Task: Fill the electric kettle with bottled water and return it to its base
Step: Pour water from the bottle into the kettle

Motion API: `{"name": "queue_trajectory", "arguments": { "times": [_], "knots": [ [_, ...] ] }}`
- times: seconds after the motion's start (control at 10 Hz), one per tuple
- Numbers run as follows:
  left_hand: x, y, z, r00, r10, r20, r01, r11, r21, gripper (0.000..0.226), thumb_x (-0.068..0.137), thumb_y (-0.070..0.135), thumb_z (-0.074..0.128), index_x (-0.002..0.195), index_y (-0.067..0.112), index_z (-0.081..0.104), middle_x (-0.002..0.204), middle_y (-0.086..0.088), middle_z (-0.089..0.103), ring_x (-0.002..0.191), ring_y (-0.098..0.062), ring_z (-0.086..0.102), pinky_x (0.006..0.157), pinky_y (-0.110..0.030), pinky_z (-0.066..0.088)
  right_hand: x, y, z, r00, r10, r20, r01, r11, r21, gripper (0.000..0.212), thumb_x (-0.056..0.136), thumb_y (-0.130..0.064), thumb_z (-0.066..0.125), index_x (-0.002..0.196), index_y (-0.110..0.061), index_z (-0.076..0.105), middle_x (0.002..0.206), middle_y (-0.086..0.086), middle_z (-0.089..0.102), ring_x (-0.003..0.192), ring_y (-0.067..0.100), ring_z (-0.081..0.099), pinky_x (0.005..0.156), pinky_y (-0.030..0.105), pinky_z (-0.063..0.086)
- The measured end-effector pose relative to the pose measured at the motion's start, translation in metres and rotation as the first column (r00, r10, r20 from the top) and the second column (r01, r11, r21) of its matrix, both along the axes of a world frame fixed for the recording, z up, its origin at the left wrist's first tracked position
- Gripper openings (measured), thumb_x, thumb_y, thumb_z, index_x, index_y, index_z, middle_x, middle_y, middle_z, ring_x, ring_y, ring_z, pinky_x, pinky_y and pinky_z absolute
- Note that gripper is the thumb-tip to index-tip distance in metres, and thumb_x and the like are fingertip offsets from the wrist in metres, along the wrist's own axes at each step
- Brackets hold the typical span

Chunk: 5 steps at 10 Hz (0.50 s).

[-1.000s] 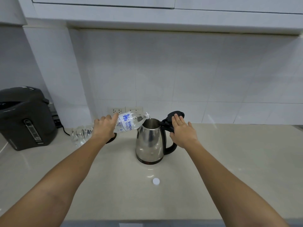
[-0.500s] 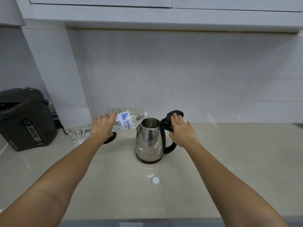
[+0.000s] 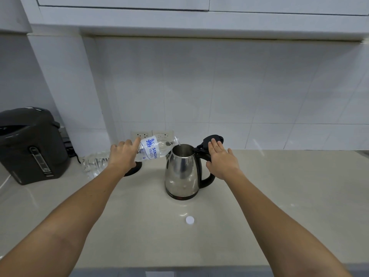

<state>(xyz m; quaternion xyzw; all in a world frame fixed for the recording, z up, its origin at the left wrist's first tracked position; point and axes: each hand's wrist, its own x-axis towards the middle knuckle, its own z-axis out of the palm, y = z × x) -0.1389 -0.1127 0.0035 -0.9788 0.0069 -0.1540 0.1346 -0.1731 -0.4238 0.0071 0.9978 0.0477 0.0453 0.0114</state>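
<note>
kettle: steel body, black handle, upright on the pale counter, apart from its base. lid: black, swung up and back over the kettle's handle, leaving the top open.

bottle: clear plastic, blue-printed label, tipped almost flat to the left of the kettle. its mouth is over the kettle's open rim, and a thin thread of water seems to show at the mouth. its rear end sticks out past the hand on the side away from the kettle.

left hand: left of the kettle, fingers curled round the middle of the bottle, forefinger lying along the label.

right hand: right of the kettle, above the handle, palm down. fingers straight and close together, their tips on the raised lid; nothing gripped.

base: black disc, left of the kettle, flat on the counter, mostly hidden under the left wrist.

cap: small, white, round, lying on the counter in front of the kettle, nearer the person.

sockets: a pair on the tiled wall behind the kettle, to its left.

hot-water pot: dark, bulky, far left of the kettle, against the wall.

cupboards: pale, above the kettle.
</note>
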Motion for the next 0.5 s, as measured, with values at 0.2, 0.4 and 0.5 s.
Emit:
{"name": "queue_trajectory", "arguments": {
  "times": [0.2,0.4,0.5],
  "knots": [
    [-0.0003,0.0012,-0.0001,1.000,0.001,-0.007,-0.001,1.000,-0.009,0.075,0.070,0.015,0.072,0.135,0.017,0.034,0.103,-0.007,0.059,0.093,-0.028,0.060,0.077,-0.037,0.046,-0.0004,0.0005,0.0006,1.000,-0.001,0.000,0.001,1.000,-0.002,0.068,0.098,-0.030,0.036,0.153,-0.010,-0.001,0.162,0.003,-0.007,0.149,0.019,-0.003,0.120,0.044,0.011],
    [-0.0005,0.0002,-0.0009,1.000,0.007,-0.005,-0.007,1.000,0.003,0.075,0.070,0.015,0.071,0.135,0.017,0.035,0.103,-0.006,0.060,0.093,-0.028,0.060,0.077,-0.037,0.047,-0.0005,0.0004,0.0006,1.000,0.000,0.000,0.000,1.000,0.006,0.069,0.098,-0.029,0.036,0.153,-0.010,-0.001,0.162,0.003,-0.007,0.149,0.019,-0.003,0.120,0.044,0.011],
    [-0.0005,0.0005,-0.0014,1.000,0.006,-0.006,-0.006,1.000,0.009,0.076,0.071,0.016,0.071,0.136,0.017,0.033,0.103,-0.006,0.060,0.093,-0.028,0.060,0.077,-0.036,0.046,-0.0003,0.0004,0.0003,1.000,0.002,0.003,-0.003,1.000,0.004,0.069,0.098,-0.030,0.037,0.153,-0.010,0.000,0.162,0.004,-0.007,0.149,0.020,-0.002,0.120,0.044,0.011]
  ]
}}
